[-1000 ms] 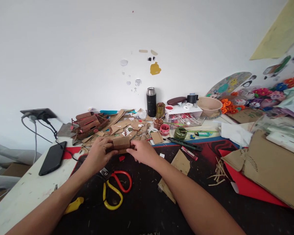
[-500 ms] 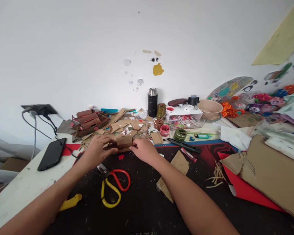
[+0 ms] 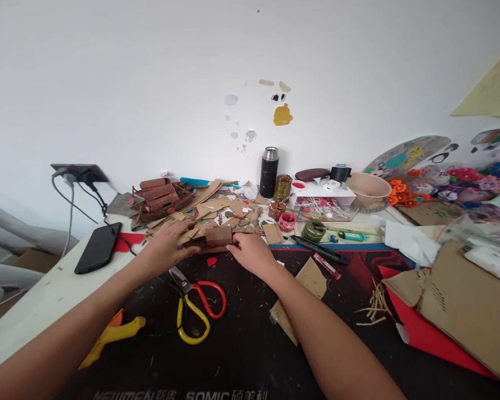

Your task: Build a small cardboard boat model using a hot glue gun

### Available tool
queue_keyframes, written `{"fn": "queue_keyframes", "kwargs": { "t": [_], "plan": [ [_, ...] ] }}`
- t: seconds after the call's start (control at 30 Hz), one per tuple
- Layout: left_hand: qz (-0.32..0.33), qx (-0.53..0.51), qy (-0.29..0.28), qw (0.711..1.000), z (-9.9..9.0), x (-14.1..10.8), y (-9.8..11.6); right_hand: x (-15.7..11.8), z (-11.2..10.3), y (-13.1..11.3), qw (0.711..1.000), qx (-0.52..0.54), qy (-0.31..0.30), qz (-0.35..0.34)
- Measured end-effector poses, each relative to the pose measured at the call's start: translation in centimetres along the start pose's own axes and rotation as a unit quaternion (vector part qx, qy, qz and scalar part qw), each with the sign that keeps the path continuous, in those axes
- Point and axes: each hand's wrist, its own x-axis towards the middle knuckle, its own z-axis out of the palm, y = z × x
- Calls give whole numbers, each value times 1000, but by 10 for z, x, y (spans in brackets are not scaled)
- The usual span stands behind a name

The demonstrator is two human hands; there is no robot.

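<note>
Item one: folded brown cardboard piece (image 3: 219, 238), centre of the frame, by the far edge of the black desk mat (image 3: 241, 344). Bare right hand (image 3: 253, 254): fingertips narrowed on its right end. Bare left hand (image 3: 164, 247): thumb and fingers parted about its left end; whether gripping, I cannot tell. Step in hand, seemingly: two-handed steadying or adjusting. Next move, I judge, calls for even support. Below: steel scissors, red and yellow handles (image 3: 187, 286). Beyond: tan cardboard scraps (image 3: 208, 210).

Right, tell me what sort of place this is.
Probably a craft desk: scissors lie on a dark mat, with a heap of cardboard scraps and jars of what looks like paint behind.
</note>
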Motion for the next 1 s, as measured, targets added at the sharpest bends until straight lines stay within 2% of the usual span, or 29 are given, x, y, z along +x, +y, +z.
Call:
{"fn": "queue_keyframes", "kwargs": {
  "t": [0.13,0.53,0.67,0.83,0.93,1.0],
  "plan": [
    [0,-1,-40,999,11,8,11,-1,0,0,1000,-6,-1,-1],
    [32,25,-81,996,14,17,28,0,2,2,1000,-8,-2,-5],
    [35,5,-72,997,14,19,28,0,2,2,1000,-6,-2,-2],
    [8,-74,-58,996,11,28,30,0,2,2,1000,-5,7,-12],
    [29,-98,-33,994,10,34,35,0,2,2,1000,-5,3,-10],
    [56,-79,-15,995,10,36,39,0,2,2,1000,-4,1,-10]
  ]
}}
